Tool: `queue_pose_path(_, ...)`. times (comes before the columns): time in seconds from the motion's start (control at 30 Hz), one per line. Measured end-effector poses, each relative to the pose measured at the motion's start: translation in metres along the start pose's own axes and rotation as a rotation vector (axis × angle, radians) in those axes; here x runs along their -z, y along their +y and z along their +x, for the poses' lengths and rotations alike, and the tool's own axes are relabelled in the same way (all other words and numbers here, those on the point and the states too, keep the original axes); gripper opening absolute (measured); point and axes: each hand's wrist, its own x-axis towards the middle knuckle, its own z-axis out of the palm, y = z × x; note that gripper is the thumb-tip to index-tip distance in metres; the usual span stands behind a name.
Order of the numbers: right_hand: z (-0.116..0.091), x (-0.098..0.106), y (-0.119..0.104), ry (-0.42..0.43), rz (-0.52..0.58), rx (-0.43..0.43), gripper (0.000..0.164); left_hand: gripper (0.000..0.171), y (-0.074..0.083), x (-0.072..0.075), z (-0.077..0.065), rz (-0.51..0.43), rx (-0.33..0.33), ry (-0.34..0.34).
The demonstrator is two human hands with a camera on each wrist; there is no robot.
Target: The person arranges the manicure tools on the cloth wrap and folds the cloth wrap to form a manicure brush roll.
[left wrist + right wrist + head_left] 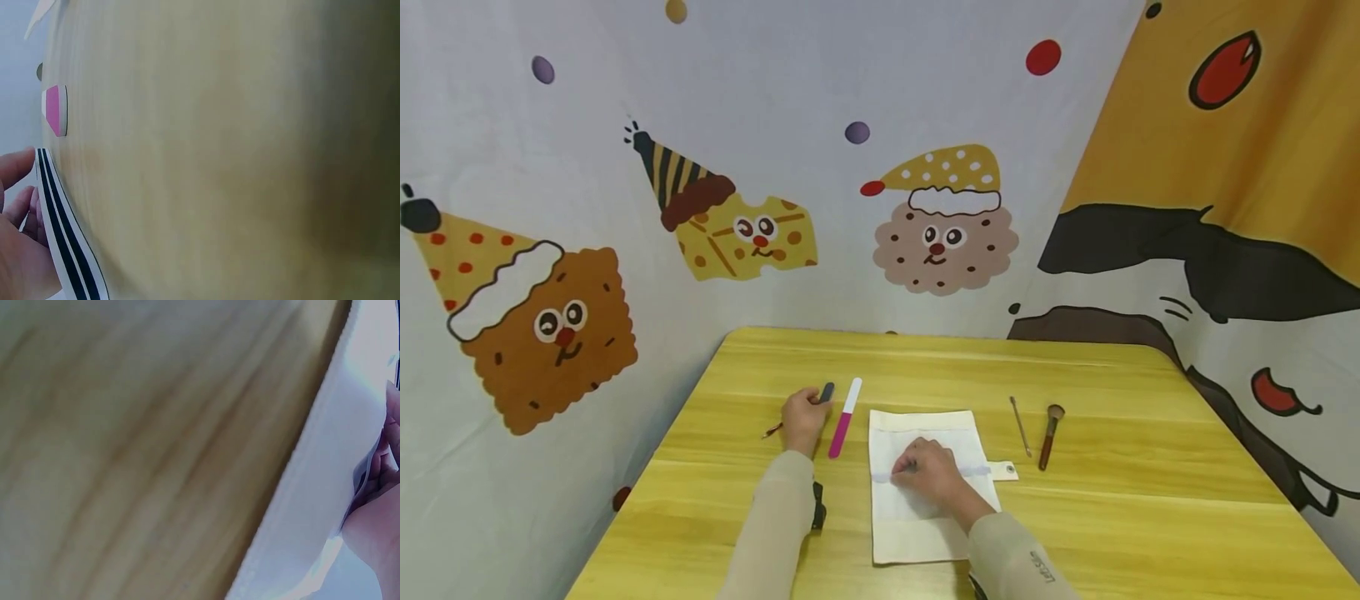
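Note:
My left hand (802, 421) grips a dark nail file (827, 392) lying toward the left of the table. Its pale edge with black stripes shows in the left wrist view, fingertips at its far end. A thin copper-coloured stick (772, 430) pokes out from beneath this hand. Just to the right lies a pink-and-white nail file (846, 421). My right hand (928, 471) is over an unfolded white cloth pouch (917, 542), its curled fingers pinching the lavender band (973, 472) across the middle. In the right wrist view, a raised edge shows beside those fingers.
Right of the pouch is its snap tab (1004, 471). Farther right lie a thin metal stick (1020, 425) and a makeup brush (1051, 437). The wooden table (1150, 500) meets a cartoon-printed curtain (835, 308) at its back edge.

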Motion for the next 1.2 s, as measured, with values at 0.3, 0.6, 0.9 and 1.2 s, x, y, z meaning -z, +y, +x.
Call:
queue_pose_path(0.3,0.0,0.0,-0.002,0.005,0.006,-0.013,0.009,0.04,0.002,0.001,-0.003,-0.006,0.021,-0.016)
queue_pose_path(0.6,0.001,0.001,-0.003,-0.01,0.027,-0.041,0.008,0.04,0.007,0.005,0.0,0.038,0.0,-0.031)
queue_pose_path(0.9,0.002,0.002,-0.002,-0.013,0.027,-0.042,0.008,0.029,0.017,0.008,0.01,0.0,-0.023,-0.026)
queue_pose_path(1.2,0.001,0.004,-0.005,-0.014,0.053,-0.047,0.008,0.033,0.03,0.013,0.01,-0.093,0.021,-0.065)
